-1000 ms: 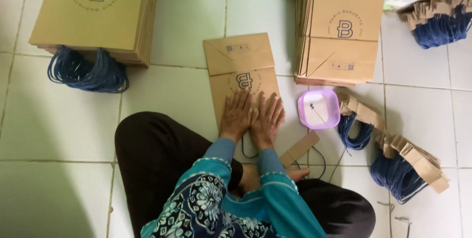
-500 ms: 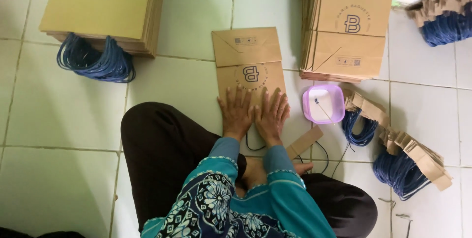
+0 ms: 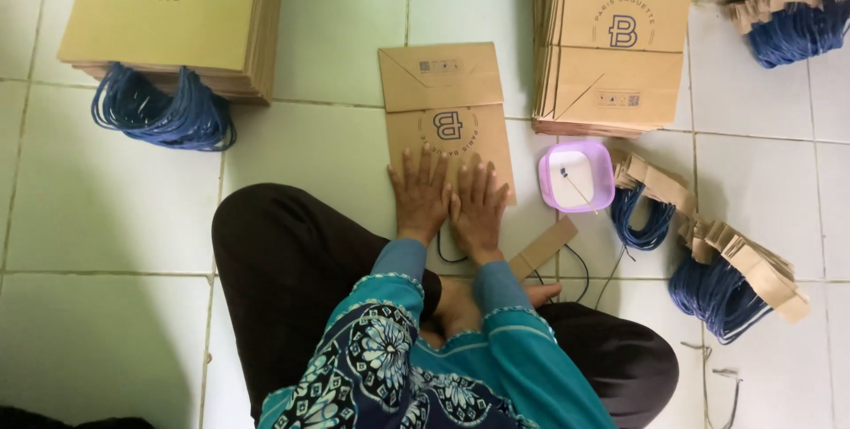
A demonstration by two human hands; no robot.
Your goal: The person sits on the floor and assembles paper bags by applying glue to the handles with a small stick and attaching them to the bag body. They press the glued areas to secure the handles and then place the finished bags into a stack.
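Observation:
A flat brown paper bag lies on the white tiled floor in front of my crossed legs, its folded bottom at the far end. My left hand and my right hand press side by side, fingers spread, on the bag's near end. Neither hand holds anything. A dark cord handle pokes out from under my wrists. A brown card strip lies just right of my right forearm.
A small purple tub with a stick in white paste sits right of the bag. Stacks of flat brown bags stand at far left and far right. Bundles of blue cord handles on card strips lie at right; more blue cords at left.
My view has shifted slightly, so everything sits a bit lower in frame. Both hands stay pressed on the bag's near end with little visible movement.

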